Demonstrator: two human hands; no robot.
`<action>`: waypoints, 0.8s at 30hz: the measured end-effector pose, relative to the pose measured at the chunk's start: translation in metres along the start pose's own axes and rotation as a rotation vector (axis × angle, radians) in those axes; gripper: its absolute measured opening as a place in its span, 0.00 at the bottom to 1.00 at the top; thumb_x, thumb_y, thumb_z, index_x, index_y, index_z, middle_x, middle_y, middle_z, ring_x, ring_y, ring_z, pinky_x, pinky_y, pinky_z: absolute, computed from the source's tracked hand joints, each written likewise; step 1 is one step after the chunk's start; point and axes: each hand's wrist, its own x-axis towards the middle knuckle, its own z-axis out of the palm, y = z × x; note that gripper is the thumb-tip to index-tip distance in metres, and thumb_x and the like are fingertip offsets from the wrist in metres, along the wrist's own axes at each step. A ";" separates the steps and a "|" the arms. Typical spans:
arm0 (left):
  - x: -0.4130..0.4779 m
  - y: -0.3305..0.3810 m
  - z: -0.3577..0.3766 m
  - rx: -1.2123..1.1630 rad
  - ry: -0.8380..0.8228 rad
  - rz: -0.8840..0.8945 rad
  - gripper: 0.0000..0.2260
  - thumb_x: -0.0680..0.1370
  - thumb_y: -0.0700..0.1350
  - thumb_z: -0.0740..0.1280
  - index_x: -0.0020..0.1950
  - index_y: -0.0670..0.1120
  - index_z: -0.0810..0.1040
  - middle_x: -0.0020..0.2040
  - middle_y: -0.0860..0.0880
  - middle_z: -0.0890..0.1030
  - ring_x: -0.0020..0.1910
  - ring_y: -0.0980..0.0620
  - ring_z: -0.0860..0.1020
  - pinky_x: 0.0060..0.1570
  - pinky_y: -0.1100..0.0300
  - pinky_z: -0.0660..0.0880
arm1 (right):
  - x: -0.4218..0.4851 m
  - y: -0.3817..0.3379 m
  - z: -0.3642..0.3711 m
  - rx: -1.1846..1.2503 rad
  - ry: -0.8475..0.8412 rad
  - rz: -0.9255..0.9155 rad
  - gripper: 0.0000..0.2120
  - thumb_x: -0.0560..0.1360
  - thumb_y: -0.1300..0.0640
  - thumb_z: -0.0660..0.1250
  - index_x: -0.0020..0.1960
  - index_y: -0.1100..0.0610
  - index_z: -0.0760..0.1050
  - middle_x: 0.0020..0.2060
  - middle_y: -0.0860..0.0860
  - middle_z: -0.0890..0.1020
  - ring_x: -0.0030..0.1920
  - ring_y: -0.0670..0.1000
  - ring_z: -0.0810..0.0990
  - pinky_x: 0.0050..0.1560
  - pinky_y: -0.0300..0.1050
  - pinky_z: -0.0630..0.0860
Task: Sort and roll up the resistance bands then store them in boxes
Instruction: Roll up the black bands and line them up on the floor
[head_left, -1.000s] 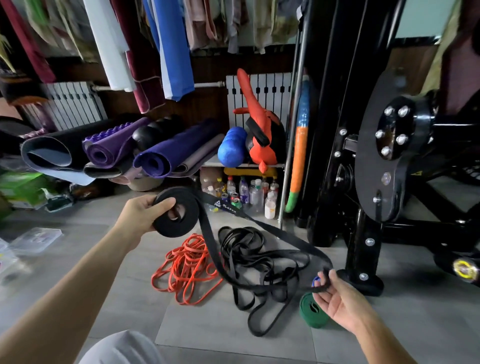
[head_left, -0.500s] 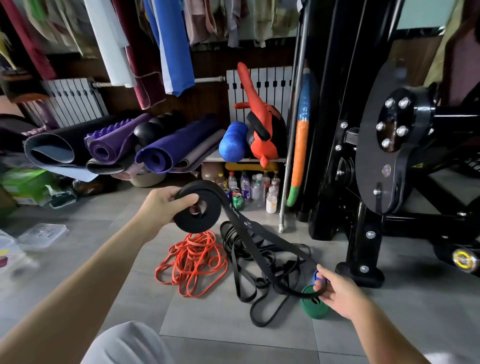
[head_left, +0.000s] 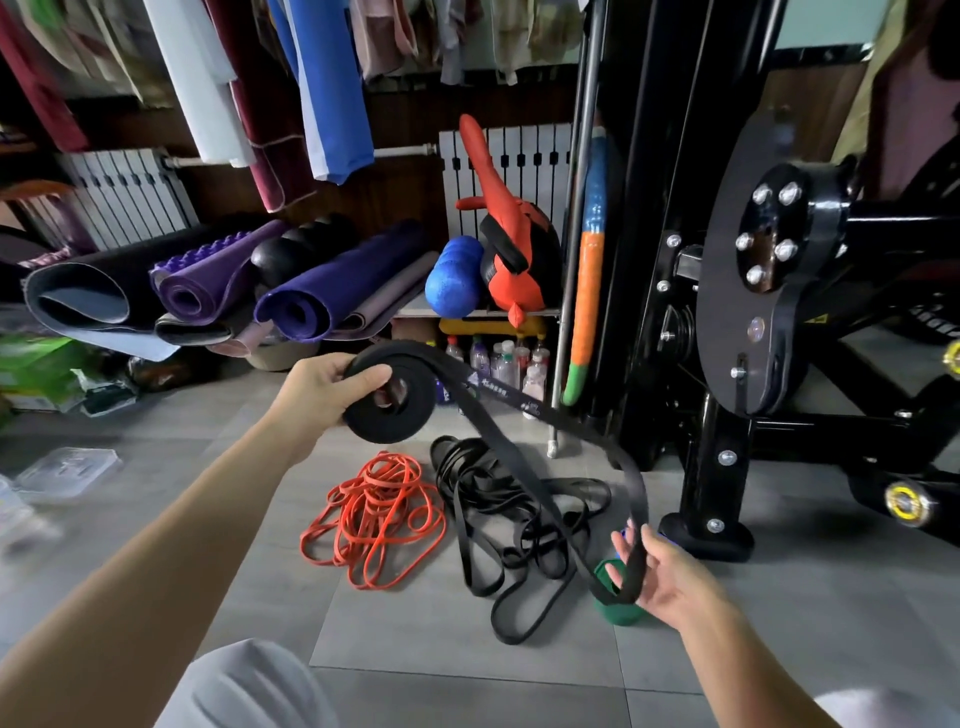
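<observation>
My left hand (head_left: 321, 388) grips a partly rolled wide black band (head_left: 410, 415) held up above the floor. Its loose tail runs down to the right and loops over the spread fingers of my right hand (head_left: 662, 574), which carries the loop with fingers nearly straight. On the floor below lie a tangle of thin orange bands (head_left: 376, 514) and a heap of black bands (head_left: 519, 514). A rolled green band (head_left: 613, 610) sits on the floor under my right hand, with something blue (head_left: 623, 535) just behind it, mostly hidden.
A black gym machine frame (head_left: 727, 457) stands at the right, its foot close to my right hand. Rolled yoga mats (head_left: 322, 296), a blue foam roller (head_left: 454, 283) and bottles line the back. A clear plastic box (head_left: 67, 467) lies at the left.
The roll in my left hand moved right and a little up. My right hand's fingers have loosened and spread, so the tail's loop now hangs over them.
</observation>
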 end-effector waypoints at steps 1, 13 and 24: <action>0.000 -0.005 -0.003 -0.017 0.017 -0.018 0.02 0.74 0.44 0.71 0.43 0.51 0.81 0.38 0.49 0.84 0.39 0.51 0.81 0.39 0.57 0.80 | 0.000 0.000 -0.004 0.081 -0.019 -0.004 0.12 0.82 0.56 0.56 0.44 0.56 0.75 0.33 0.47 0.78 0.40 0.48 0.81 0.53 0.51 0.71; -0.002 -0.030 -0.018 0.057 0.050 -0.094 0.02 0.74 0.43 0.72 0.45 0.50 0.81 0.45 0.41 0.84 0.44 0.45 0.80 0.44 0.50 0.78 | 0.005 -0.009 0.001 -0.005 0.004 0.002 0.18 0.79 0.47 0.59 0.35 0.57 0.69 0.22 0.49 0.67 0.26 0.49 0.65 0.37 0.41 0.65; -0.023 0.001 0.045 0.390 -0.355 0.220 0.12 0.71 0.43 0.75 0.36 0.61 0.79 0.32 0.62 0.81 0.31 0.68 0.76 0.33 0.74 0.70 | -0.042 -0.009 0.088 -0.993 -0.362 -0.558 0.18 0.75 0.54 0.69 0.64 0.55 0.75 0.58 0.45 0.80 0.57 0.42 0.77 0.48 0.25 0.72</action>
